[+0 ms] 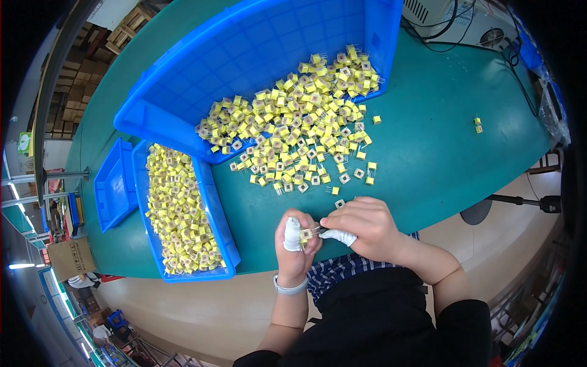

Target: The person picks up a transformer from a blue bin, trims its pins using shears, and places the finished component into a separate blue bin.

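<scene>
My left hand [295, 248], its thumb wrapped in white, pinches a small yellow coil component [306, 235] with thin metal leads. My right hand [367, 227], also with a white-wrapped thumb, is closed right beside it at the leads. A small dark tip shows at its fingers, too small to name. Just beyond the hands lies a loose component [340, 203]. A heap of similar yellow components [293, 122] spills from a large blue bin [183, 67], tipped on its side, onto the green table [422, 165].
A smaller blue bin [215, 214] full of yellow components stands at the left, with a shallow blue tray [113, 189] beyond it. Two components [478, 125] lie apart at the right. A pale machine [471, 27] with black cables sits at the far right.
</scene>
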The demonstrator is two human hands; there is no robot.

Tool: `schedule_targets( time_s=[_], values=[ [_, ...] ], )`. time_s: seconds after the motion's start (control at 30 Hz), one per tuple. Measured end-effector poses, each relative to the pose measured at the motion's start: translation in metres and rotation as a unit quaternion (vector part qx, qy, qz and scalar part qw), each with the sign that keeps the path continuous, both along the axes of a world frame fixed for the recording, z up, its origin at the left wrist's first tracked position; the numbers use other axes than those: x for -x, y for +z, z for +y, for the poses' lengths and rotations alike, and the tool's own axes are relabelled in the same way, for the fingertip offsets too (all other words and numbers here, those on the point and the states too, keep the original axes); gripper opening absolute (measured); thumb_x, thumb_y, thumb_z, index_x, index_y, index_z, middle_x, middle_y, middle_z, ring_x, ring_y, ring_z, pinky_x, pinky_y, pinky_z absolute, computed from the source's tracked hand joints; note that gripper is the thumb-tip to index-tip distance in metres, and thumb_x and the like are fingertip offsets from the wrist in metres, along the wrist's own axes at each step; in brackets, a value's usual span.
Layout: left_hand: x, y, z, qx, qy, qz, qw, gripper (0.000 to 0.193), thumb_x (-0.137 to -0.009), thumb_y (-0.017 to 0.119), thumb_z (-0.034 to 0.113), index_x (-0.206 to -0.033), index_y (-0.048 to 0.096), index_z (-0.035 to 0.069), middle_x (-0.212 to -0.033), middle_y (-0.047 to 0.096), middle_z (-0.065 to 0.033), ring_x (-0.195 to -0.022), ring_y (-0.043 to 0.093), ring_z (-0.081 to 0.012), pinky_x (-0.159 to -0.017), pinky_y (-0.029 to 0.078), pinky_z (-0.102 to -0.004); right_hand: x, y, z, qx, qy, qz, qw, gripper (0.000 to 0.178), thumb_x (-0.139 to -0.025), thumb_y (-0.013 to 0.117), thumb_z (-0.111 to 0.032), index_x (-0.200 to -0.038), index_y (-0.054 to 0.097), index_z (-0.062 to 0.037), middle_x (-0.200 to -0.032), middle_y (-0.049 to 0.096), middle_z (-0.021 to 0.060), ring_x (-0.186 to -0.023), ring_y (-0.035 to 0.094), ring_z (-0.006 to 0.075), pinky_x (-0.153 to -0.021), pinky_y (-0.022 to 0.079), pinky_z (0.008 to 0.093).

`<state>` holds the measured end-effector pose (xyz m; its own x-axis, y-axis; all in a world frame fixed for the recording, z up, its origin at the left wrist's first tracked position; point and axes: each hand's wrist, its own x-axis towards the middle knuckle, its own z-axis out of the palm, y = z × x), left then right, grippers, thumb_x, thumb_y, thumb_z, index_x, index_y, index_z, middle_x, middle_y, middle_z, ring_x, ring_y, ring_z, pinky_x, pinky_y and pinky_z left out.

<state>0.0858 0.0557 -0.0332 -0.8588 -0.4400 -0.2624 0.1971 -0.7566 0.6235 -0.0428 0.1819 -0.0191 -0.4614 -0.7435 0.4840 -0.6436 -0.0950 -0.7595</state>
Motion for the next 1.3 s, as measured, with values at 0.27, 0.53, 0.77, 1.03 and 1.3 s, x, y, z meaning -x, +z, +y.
schedule_targets(
  time_s=[0.27, 0.53, 0.77, 1.03, 1.3],
  values=[
    [0.001, 0.0, 0.001, 0.023, -0.007, -0.016, 1.0, 0.008, -0.103, 0.05, 0.011, -0.098, 0.049, 0.005, -0.071, 0.05, -0.0032, -0.05, 0.04, -0.0045, -0.043, 0.029, -0.0179, 0.0, 0.001, 0.001, -0.011, 0.013, 0.017, 1.0, 0.021, -0.073, 0.077, -0.003, -0.094, 0.073, -0.0042, -0.083, 0.072, 0.0081, -0.074, 0.071, 0.0233, -0.062, 0.051, 0.0341],
    [-0.003, -0.008, -0.007, -0.032, -0.003, 0.027, 0.999, 0.043, -0.107, 0.033, 0.049, -0.103, 0.051, 0.01, -0.079, 0.052, -0.0067, -0.048, 0.034, -0.0067, -0.04, 0.027, -0.0192, 0.007, 0.003, -0.007, -0.133, -0.162, 0.085, 0.974, 0.035, -0.077, 0.075, -0.007, -0.109, 0.064, -0.001, -0.086, 0.062, 0.0111, -0.076, 0.064, 0.0317, -0.065, 0.05, 0.0425],
    [-0.009, -0.018, -0.014, -0.096, -0.028, 0.155, 0.983, 0.027, -0.105, 0.05, 0.037, -0.101, 0.047, 0.01, -0.086, 0.045, -0.0043, -0.062, 0.041, -0.0092, -0.048, 0.036, -0.0204, 0.008, 0.006, -0.012, -0.231, -0.138, 0.068, 0.961, 0.036, -0.07, 0.065, 0.006, -0.104, 0.065, -0.0024, -0.087, 0.065, 0.0135, -0.081, 0.067, 0.0332, -0.068, 0.053, 0.0429],
    [-0.009, -0.019, -0.013, -0.101, -0.014, 0.148, 0.984, 0.018, -0.102, 0.056, 0.024, -0.109, 0.047, 0.011, -0.092, 0.045, -0.0034, -0.068, 0.041, -0.0103, -0.05, 0.036, -0.0188, 0.016, 0.015, -0.02, -0.295, -0.09, 0.083, 0.948, 0.029, -0.067, 0.064, 0.006, -0.095, 0.064, -0.0012, -0.082, 0.068, 0.0136, -0.071, 0.069, 0.0328, -0.061, 0.055, 0.0424],
    [-0.008, -0.017, -0.01, -0.081, -0.012, 0.125, 0.989, 0.019, -0.1, 0.061, 0.017, -0.113, 0.048, 0.013, -0.096, 0.048, -0.0035, -0.068, 0.042, -0.0085, -0.048, 0.036, -0.0162, 0.024, 0.022, -0.023, -0.346, -0.046, 0.111, 0.931, 0.014, -0.071, 0.064, 0.001, -0.085, 0.061, -0.0007, -0.072, 0.066, 0.0138, -0.066, 0.069, 0.0332, -0.058, 0.055, 0.0426]
  ],
)
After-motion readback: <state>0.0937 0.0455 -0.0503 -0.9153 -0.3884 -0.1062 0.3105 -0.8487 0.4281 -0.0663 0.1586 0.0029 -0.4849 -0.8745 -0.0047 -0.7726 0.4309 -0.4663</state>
